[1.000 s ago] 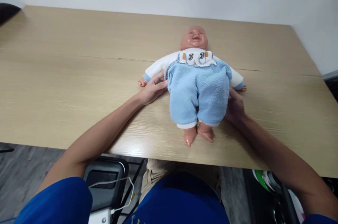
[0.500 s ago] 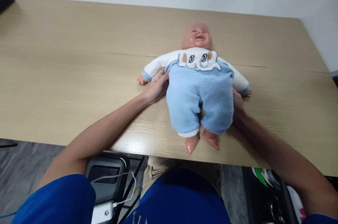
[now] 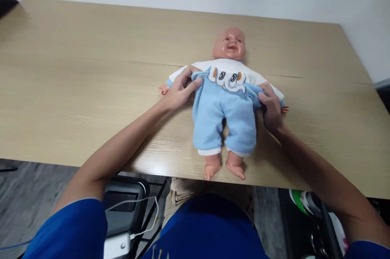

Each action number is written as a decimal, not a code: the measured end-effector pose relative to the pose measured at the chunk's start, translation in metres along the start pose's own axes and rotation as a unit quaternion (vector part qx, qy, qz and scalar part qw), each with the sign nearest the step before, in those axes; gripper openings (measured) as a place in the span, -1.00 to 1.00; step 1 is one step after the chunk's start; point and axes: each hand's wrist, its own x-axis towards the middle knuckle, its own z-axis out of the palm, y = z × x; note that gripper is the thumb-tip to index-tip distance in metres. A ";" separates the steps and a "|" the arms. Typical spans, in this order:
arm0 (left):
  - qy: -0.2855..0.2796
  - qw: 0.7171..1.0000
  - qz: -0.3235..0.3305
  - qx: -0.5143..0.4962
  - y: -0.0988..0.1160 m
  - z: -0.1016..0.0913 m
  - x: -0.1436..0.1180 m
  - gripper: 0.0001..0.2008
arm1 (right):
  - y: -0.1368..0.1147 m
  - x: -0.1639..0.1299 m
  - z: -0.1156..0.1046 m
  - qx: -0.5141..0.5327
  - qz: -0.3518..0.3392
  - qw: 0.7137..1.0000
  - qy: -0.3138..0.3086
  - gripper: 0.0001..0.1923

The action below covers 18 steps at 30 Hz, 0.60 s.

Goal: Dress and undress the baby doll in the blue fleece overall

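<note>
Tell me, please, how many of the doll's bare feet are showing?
2: the doll's left-hand foot and right-hand foot poke from the blue trouser legs, near the table's front edge.

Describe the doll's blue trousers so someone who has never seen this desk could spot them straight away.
On the long pale wooden table a baby doll lies face up, its feet toward the near edge. The fluffy light blue trousers cover it from chest to ankles, with the left hand and right hand pinching the waistband at either side. White cuffs and the elephant picture just above them on the white top mark them out.
</note>
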 end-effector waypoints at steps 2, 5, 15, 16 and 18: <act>0.002 1.000 -0.002 -0.011 -0.003 0.003 0.009 -0.30 | -0.007 0.011 -0.003 -0.016 -0.003 1.000 -0.019 -0.54; -0.001 1.000 -0.014 -0.017 -0.013 0.004 0.021 -0.25 | -0.003 0.035 -0.004 0.057 0.076 0.994 -0.054 -0.30; -0.064 0.994 0.001 0.083 -0.021 -0.010 0.009 -0.28 | 0.023 0.026 -0.025 -0.012 0.036 0.990 -0.137 -0.28; -0.057 0.995 0.011 0.078 -0.022 -0.009 0.009 -0.29 | 0.022 0.025 -0.025 0.017 0.049 0.988 -0.142 -0.30; -0.033 0.997 0.029 0.069 -0.025 -0.007 0.009 -0.32 | 0.022 0.026 -0.021 0.070 0.073 0.985 -0.140 -0.28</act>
